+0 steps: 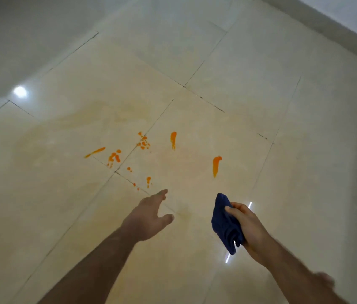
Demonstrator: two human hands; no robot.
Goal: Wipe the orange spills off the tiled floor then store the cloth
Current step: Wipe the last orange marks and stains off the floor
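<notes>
On the far left a bright round light reflection [20, 92] sits on the glossy cream tiled floor [250, 69], whose dark grout lines run diagonally across my view. Moving right, the orange spills [142, 143] begin with a thin slanted streak, then a cluster of small blobs, then a speckled patch straddling a grout line, with a few loose drops nearer to me; all are vivid orange against a faint orange haze on the tiles around them. My left hand [151, 215] reaches out above the floor just short of the nearest drops, fingers straight and spread, thumb out to the side, holding nothing. Further right lie two longer smears, each fat at the top and tapering to a point (the right-hand one is the thicker). Below that one, my right hand [244, 227] grips the dark blue cloth [224, 222], bunched and folded into a soft wad, thumb pressed on its upper part and fingers curled round its back, held in the air clear of the spills. At the far right edge a pale wall base [335, 23] meets the floor.
</notes>
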